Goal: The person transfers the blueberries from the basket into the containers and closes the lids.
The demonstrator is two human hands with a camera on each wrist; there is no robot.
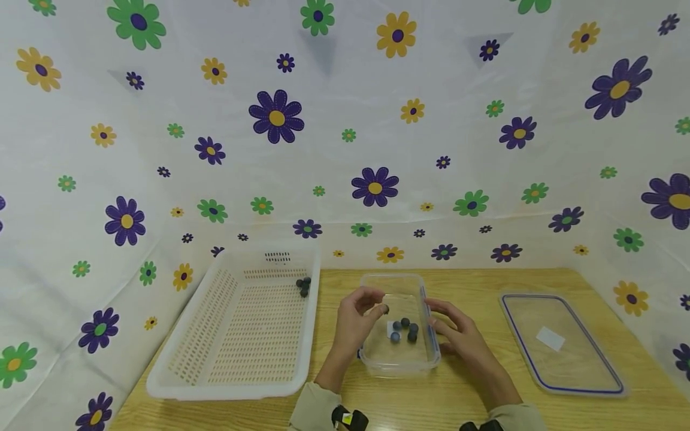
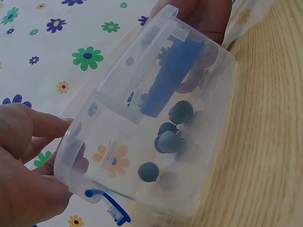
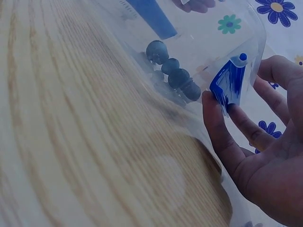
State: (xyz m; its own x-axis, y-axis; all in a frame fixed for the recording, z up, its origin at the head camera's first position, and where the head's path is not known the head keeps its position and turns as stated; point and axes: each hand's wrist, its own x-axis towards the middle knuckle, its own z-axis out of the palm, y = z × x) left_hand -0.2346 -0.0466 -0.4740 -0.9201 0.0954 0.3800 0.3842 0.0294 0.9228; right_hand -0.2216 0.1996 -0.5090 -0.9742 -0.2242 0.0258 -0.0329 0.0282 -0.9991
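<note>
A clear plastic container (image 1: 399, 366) with blue-edged clips stands on the table. Several blueberries (image 1: 405, 322) lie on its floor, grouped toward the right side. My left hand (image 1: 353, 320) is at the container's left rim, pinching one dark blueberry (image 1: 385, 309) between thumb and fingertips. The left wrist view hides that berry; the fingers (image 2: 47, 127) there are partly behind the clear wall. My right hand (image 1: 458, 332) grips the container's right wall, its fingers about a blue clip (image 3: 230, 80).
On the left stands a white perforated basket (image 1: 232, 392), with several blueberries (image 1: 304, 293) in its far right corner. A clear lid with a blue seal (image 1: 571, 359) lies flat at the right. Flower-patterned cloth (image 1: 345, 161) encloses the back and sides of the wooden table (image 1: 463, 287).
</note>
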